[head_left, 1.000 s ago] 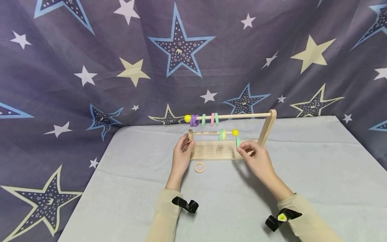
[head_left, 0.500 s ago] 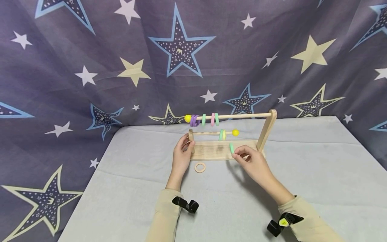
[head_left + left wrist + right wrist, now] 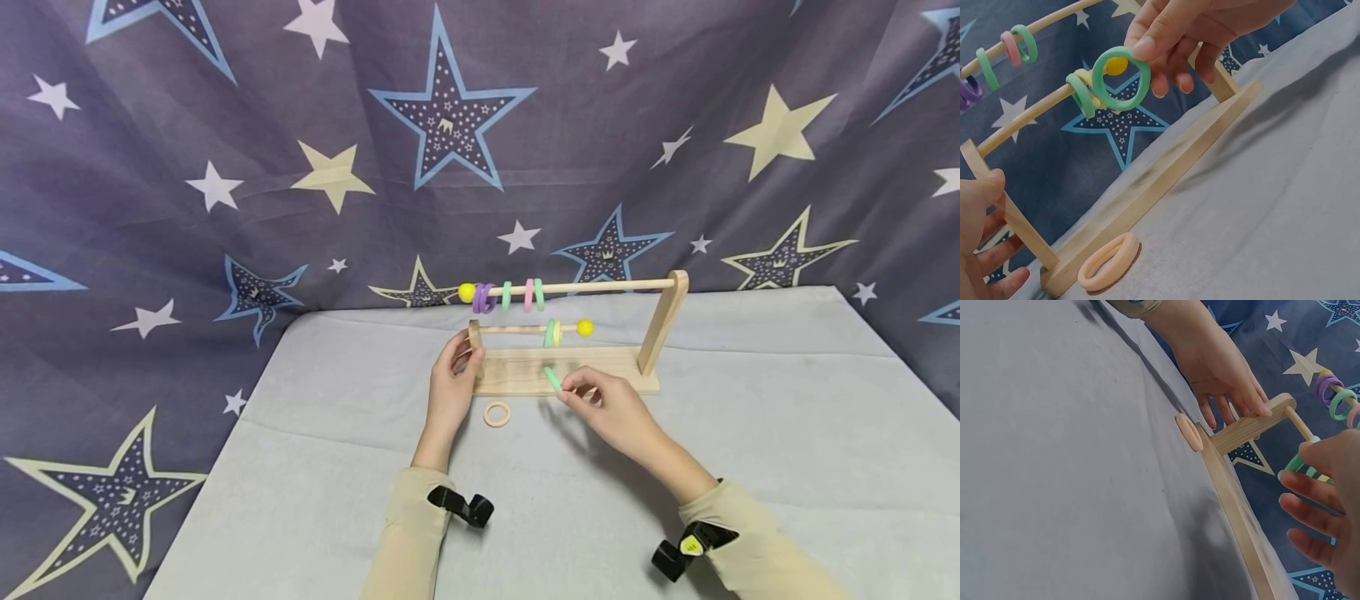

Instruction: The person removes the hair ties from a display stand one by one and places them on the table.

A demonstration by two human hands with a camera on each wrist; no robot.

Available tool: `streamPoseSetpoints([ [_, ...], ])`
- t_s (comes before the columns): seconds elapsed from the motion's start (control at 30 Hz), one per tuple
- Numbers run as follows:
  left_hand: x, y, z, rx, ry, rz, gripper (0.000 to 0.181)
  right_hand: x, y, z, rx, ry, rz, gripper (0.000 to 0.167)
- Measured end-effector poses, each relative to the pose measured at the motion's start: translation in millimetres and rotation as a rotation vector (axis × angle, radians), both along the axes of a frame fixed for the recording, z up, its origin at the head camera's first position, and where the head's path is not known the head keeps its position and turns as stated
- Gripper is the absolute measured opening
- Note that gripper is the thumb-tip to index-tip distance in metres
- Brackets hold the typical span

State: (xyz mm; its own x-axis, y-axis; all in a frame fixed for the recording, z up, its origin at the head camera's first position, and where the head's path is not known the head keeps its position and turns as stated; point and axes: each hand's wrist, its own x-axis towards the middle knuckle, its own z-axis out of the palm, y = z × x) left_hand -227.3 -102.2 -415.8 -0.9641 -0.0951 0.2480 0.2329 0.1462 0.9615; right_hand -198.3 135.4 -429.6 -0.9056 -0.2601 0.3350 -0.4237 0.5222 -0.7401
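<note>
My right hand (image 3: pixel 615 412) pinches a mint-green ring (image 3: pixel 552 379) between thumb and fingertips, in front of the wooden stand's base (image 3: pixel 517 379). In the left wrist view that green ring (image 3: pixel 1098 89) appears face-on, apart from the lower rod. Around the short upright post (image 3: pixel 1022 228) at the stand's left end, my left hand (image 3: pixel 452 379) keeps its thumb and fingers. The lower rod (image 3: pixel 510 330) carries a green ring (image 3: pixel 550 333) and a yellow ring (image 3: pixel 557 334), with a yellow ball (image 3: pixel 585 328) at its right tip.
On the upper rod (image 3: pixel 600 287) hang purple, green and pink rings, with a yellow ball (image 3: pixel 467 292) at its left end. A tall post (image 3: pixel 663 325) bears this rod at the right. One plain wooden ring (image 3: pixel 487 421) lies on the grey cloth before the stand.
My right hand has moved left and slightly down with the green ring, from beside the lower rod's ball to before the base. The ring has tilted. My left hand stays at the post.
</note>
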Motion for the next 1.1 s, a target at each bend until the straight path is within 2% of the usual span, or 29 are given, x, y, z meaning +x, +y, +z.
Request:
streamPoseSetpoints([
  [0.17,-0.6,-0.4,-0.2,-0.001,-0.003,-0.005,0.044,-0.8,-6.5,-0.8,0.031,0.005,0.026,0.005],
  [0.43,-0.5,-0.1,-0.6,-0.003,-0.003,-0.004,0.043,-1.9,-14.8,-3.2,0.139,0.04,0.041,0.009],
  [0.67,-0.9,0.1,-0.4,-0.006,-0.006,-0.003,0.044,-0.4,-19.5,-4.3,0.213,0.024,0.085,0.011],
  [0.9,0.3,0.5,1.0,-0.008,-0.004,-0.002,0.044,0.4,-22.9,-7.6,0.316,0.082,0.134,0.013],
  [1.03,-1.1,0.2,-0.4,-0.012,-0.008,-0.001,0.044,0.2,-23.5,-8.9,0.344,0.083,0.13,0.013],
  [1.1,-5.7,-0.7,-7.2,-0.014,-0.013,0.003,0.044,-0.3,-23.8,-9.4,0.35,0.076,0.123,0.013],
])
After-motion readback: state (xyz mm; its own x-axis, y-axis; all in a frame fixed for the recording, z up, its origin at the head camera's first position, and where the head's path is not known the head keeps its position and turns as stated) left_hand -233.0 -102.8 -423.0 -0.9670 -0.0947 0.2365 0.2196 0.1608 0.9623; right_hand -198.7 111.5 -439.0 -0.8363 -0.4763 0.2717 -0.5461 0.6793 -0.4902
